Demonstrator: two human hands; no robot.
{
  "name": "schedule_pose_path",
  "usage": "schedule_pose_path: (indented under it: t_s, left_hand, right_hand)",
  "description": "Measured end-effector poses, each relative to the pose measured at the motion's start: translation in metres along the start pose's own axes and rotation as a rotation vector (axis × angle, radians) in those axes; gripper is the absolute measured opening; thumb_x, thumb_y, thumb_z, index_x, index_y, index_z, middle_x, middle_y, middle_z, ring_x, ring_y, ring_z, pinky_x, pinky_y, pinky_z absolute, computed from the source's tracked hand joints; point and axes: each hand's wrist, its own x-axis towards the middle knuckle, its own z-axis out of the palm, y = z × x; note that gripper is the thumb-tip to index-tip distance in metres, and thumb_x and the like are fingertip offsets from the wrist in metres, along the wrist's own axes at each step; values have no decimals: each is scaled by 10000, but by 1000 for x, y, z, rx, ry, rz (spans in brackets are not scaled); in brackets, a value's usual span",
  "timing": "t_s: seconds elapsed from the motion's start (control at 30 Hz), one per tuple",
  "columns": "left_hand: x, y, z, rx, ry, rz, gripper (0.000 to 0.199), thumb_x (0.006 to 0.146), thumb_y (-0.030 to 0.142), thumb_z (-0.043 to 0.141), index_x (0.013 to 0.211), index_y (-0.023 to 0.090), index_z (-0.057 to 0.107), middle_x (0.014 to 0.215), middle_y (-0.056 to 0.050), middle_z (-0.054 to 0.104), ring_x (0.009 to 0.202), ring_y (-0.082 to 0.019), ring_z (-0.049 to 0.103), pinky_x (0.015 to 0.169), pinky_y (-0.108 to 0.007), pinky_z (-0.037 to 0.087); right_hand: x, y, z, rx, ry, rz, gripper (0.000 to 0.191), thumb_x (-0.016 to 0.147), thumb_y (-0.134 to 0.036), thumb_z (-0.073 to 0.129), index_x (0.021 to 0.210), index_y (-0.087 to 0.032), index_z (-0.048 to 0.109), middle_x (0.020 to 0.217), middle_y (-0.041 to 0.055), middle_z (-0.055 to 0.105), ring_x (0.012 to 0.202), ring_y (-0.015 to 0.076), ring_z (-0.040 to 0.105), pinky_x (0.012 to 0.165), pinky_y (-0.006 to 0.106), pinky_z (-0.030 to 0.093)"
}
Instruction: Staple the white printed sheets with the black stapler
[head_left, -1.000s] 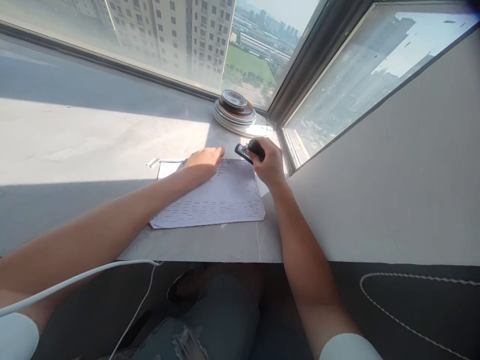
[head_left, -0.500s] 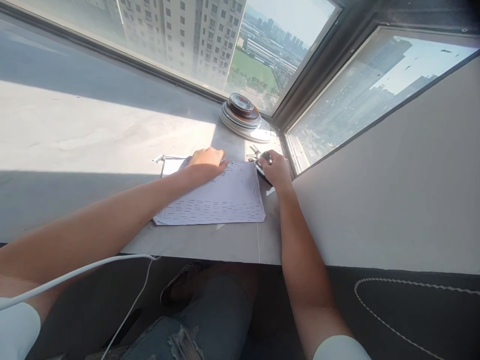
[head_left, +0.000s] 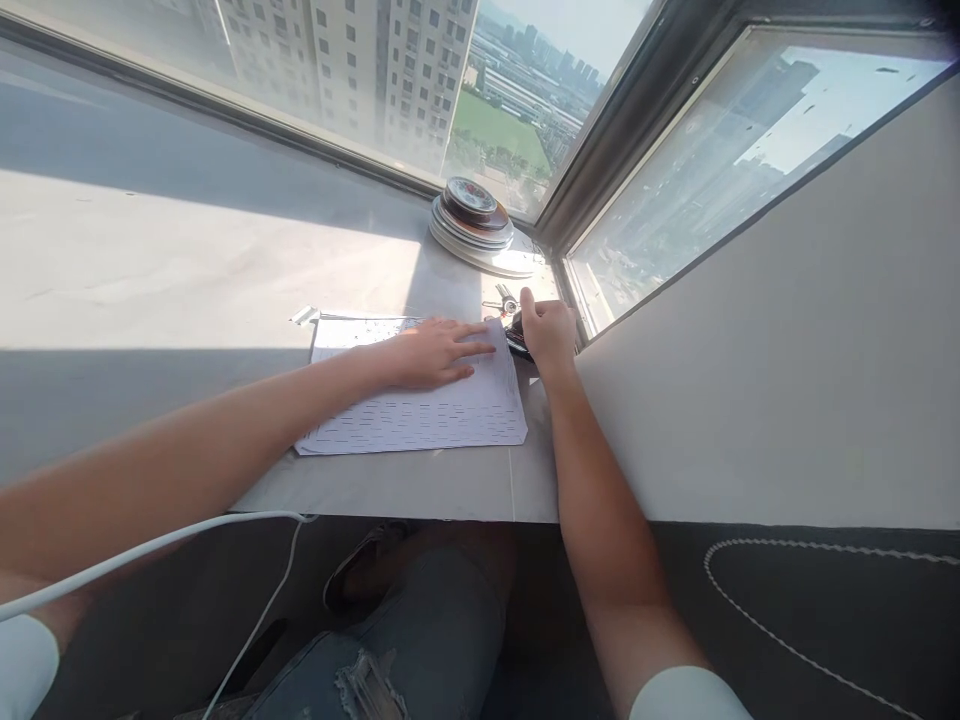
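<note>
Lying on the surface (head_left: 390,490), the paper stack (head_left: 420,422) is partly covered by the left hand (head_left: 441,354), its grip open and spread flat. At the stack's far right corner, a black tool (head_left: 517,340) is partly hidden by the curled right hand (head_left: 550,332); whether it is gripped cannot be told. Keys (head_left: 508,300) are seen just beyond, stacked round dishes (head_left: 471,230) farther off.

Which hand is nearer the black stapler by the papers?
Right. The right hand is on the black stapler, thumb up; the left hand lies on the papers, fingers spread, to the stapler's left.
</note>
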Motion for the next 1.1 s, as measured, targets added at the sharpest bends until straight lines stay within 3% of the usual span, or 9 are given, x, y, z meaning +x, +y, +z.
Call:
schedule_pose_path:
  t_s: [0.1,0.2,0.4,0.57,0.77,1.1]
  left_hand:
    - [-1,3,-3,-6,-59,-23,603,1018,432,508,1621,410,493,1763,-13,367,1551,-376,381,1252,-532,268]
    - [-3,6,-7,-5,-42,-32,656,953,427,576,1607,438,514,1748,-6,398,1492,-411,439,1224,-552,295]
    - [-2,5,-5,0,-15,-25,737,883,436,629,1609,453,505,1739,9,413,1445,-422,455,1199,-562,310]
    - [-1,2,1,37,15,80,715,876,418,627,1581,485,532,1728,25,424,1393,-440,474,1185,-605,301]
    - [0,8,2,6,-11,-50,738,860,436,668,1586,457,536,1664,4,517,1396,-450,440,1175,-597,314]
    - [0,8,8,49,31,57,709,892,425,631,1590,484,520,1739,41,402,1407,-474,429,1159,-626,313]
  right_hand:
    - [0,0,-1,-29,96,84,625,1118,-541,392,551,-286,320,511,-8,285,564,190,404,599,349,354]
    - [0,0,-2,-64,106,75,614,1114,-524,421,556,-284,325,519,-15,243,566,185,367,604,351,346]
    - [-1,-2,-2,-86,-8,-19,613,1087,-459,524,546,-289,290,533,-31,212,573,175,309,614,360,317]
    - [-1,-2,-4,-111,26,-18,591,1084,-427,511,552,-276,304,532,-27,226,580,165,319,618,354,322]
    - [-2,-2,-8,-72,-70,-95,544,1075,-499,508,588,-279,407,493,-38,237,535,166,288,600,367,332]
    - [-3,-3,-7,-57,-134,-87,543,1086,-516,495,606,-267,446,516,-22,267,560,182,334,648,394,356]
